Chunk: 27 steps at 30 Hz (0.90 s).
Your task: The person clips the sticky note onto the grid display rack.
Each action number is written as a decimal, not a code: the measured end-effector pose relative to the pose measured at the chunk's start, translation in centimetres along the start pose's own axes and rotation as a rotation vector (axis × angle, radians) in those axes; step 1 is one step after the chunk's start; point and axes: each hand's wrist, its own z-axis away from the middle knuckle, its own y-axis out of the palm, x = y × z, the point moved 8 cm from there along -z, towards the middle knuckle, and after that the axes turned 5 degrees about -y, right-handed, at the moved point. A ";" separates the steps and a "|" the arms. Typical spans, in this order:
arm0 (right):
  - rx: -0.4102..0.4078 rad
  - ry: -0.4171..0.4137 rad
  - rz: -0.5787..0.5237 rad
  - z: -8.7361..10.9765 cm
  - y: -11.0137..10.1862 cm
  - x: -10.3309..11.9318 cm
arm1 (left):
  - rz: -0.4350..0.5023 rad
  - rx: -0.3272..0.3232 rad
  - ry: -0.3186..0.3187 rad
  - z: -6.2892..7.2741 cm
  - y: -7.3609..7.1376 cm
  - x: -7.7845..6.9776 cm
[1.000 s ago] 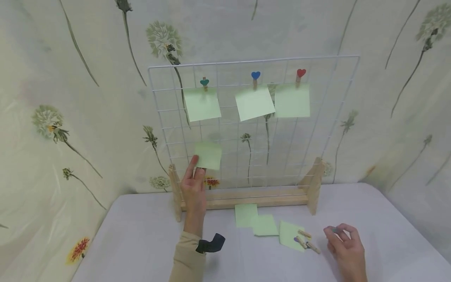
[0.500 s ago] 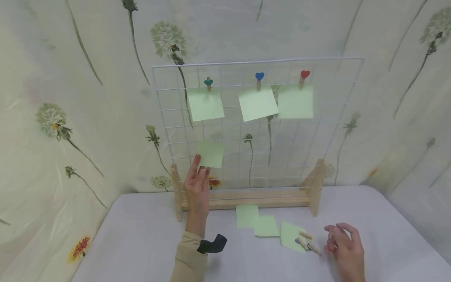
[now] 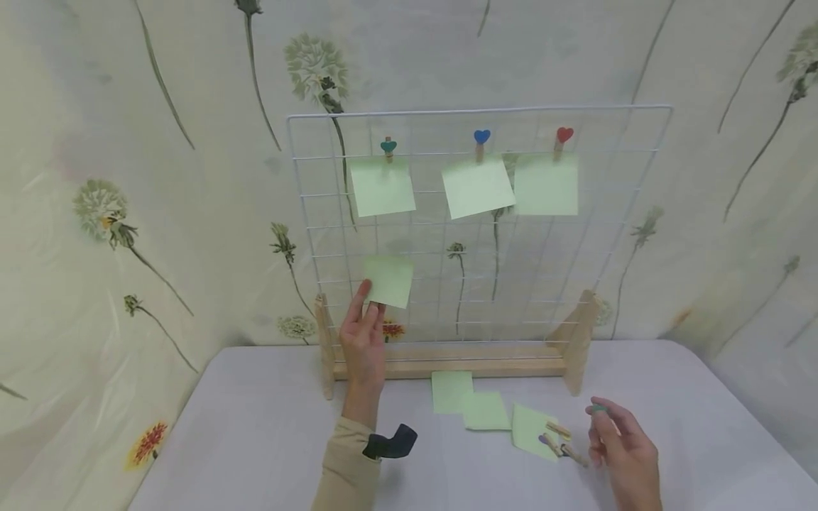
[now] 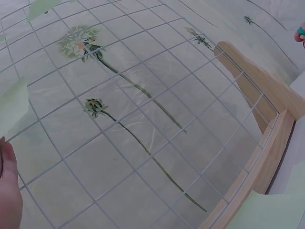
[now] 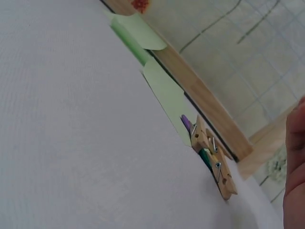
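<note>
My left hand (image 3: pixel 364 344) pinches a pale green paper note (image 3: pixel 391 282) by its lower left corner, low on the left part of a white wire grid (image 3: pixel 479 111). In the left wrist view, part of that note (image 4: pixel 13 107) and a thumb (image 4: pixel 8 191) show at the left edge. Over the table at the right, my right hand (image 3: pixel 623 443) holds a small clothespin with a green top (image 3: pixel 598 409); the fingers hide most of it. Several wooden clothespins (image 3: pixel 559 430) lie beside this hand, partly on a green note (image 3: pixel 530 426).
Higher on the grid, three green notes hang from clothespins with a green heart (image 3: pixel 388 146), a blue heart (image 3: pixel 482 136) and a red heart (image 3: pixel 565 134). A wooden stand (image 3: pixel 473 369) carries the grid. More notes (image 3: pixel 451 392) lie before it on the white-covered table (image 3: pixel 255 426).
The right hand has turned the clothespin in its fingers, and its green top shows again at the fingertips. The left hand keeps the note at the same spot on the grid.
</note>
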 end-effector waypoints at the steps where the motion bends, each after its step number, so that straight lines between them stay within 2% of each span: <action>1: 0.031 -0.022 -0.014 -0.1 0.3 0.3 | -0.001 -0.008 -0.003 0.0 0.0 0.0; 4: 0.109 -0.084 -0.051 -0.3 1.0 1.2 | 0.005 -0.035 -0.015 0.1 -0.1 0.1; 11: 0.167 -0.206 0.082 -1.1 2.0 3.9 | -0.033 -0.060 -0.008 -0.1 -0.1 0.3; 15: 0.207 -0.276 0.087 -1.7 3.0 5.4 | -0.031 -0.042 -0.001 -0.2 0.0 0.1; 17: 0.219 -0.311 0.131 -2.0 3.5 6.2 | -0.032 -0.035 0.001 -0.3 0.0 0.0; 19: 0.212 -0.344 0.224 -2.2 3.8 6.9 | -0.037 -0.036 0.001 -0.3 0.0 -0.1; 22: 0.206 -0.360 0.307 -2.4 4.4 7.6 | -0.043 -0.046 -0.001 -0.2 -0.1 -0.2; 24: 0.205 -0.364 0.332 -2.5 4.7 8.0 | -0.038 -0.056 -0.005 -0.2 -0.3 -0.2; 27: 0.210 -0.372 0.280 -2.5 5.1 8.6 | -0.028 -0.068 -0.013 -0.1 -0.5 -0.2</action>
